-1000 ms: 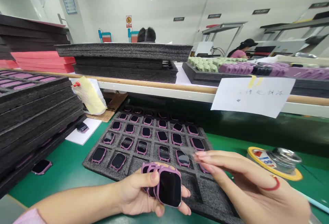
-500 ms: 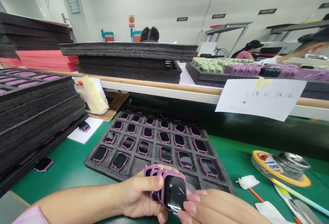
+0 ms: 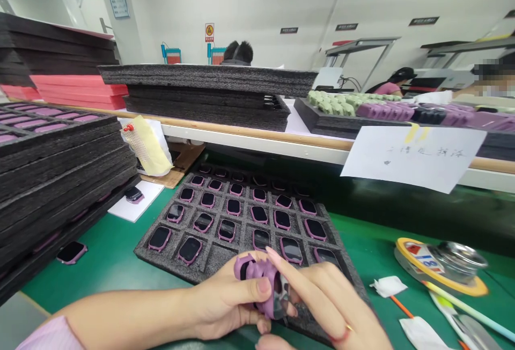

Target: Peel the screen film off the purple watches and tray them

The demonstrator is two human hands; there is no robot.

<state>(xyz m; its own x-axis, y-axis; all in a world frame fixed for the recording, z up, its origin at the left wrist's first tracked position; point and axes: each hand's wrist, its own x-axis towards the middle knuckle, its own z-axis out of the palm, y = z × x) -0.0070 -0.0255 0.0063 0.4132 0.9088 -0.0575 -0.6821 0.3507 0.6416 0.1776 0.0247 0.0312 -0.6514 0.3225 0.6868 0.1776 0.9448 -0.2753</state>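
Observation:
My left hand (image 3: 225,296) is wrapped round a small stack of purple smartwatch cases (image 3: 261,277), its thumb pressed across their sides. The stack is turned so that its dark glossy front faces right. My right hand (image 3: 330,302) reaches round that front smartwatch case, the index finger along its upper edge and other fingers curled at its lower side. Its thumb sits lower, apart from the stack. Both hands are over the near edge of a black foam tray (image 3: 209,259), whose compartments hold rows of purple smartwatch cases with dark screens (image 3: 190,251).
Tall foam tray stacks (image 3: 60,178) stand at the left. A lone smartwatch case (image 3: 71,252) lies beside them on the green table (image 3: 108,275). To the right are a yellow tape roll (image 3: 410,256), a metal-topped bottle (image 3: 462,256) and swabs (image 3: 388,287). A shelf edge (image 3: 241,134) crosses above.
The stack of smartwatch cases has turned, its front screen swinging from facing me to facing right. My right hand has moved up and now reaches over the front piece. The view has shifted slightly.

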